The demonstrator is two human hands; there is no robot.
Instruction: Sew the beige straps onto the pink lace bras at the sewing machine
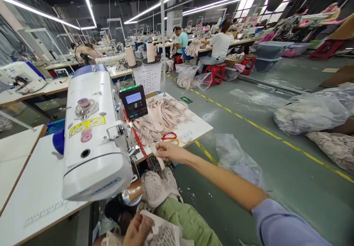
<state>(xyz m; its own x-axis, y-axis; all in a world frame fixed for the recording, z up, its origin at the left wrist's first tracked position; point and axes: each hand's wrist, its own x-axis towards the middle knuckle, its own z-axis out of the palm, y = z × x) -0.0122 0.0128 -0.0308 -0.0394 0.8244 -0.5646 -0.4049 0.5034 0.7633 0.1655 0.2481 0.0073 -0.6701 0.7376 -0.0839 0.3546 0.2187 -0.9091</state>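
My right hand [168, 152] reaches to the table edge beside the sewing machine, fingers pinched on a beige fabric strap [160, 162] that hangs down below them. Just beyond it lies a heap of beige straps [163, 118] on the white tabletop, with scissors [169, 137] with red and yellow handles close by. Low in the view, my left hand [139, 228] is closed, thumb against fingers, on the edge of a beige lace bra piece [166, 233]. Another part of beige lace, a bra cup [153, 187], rests on my green-clothed lap.
The white sewing machine [95, 135] stands at left, with a lit control panel [134, 102] and thread cones [129, 56] behind. Plastic bags [238, 157] lie on the floor at right. Co-workers [221, 41] sit at machines farther back.
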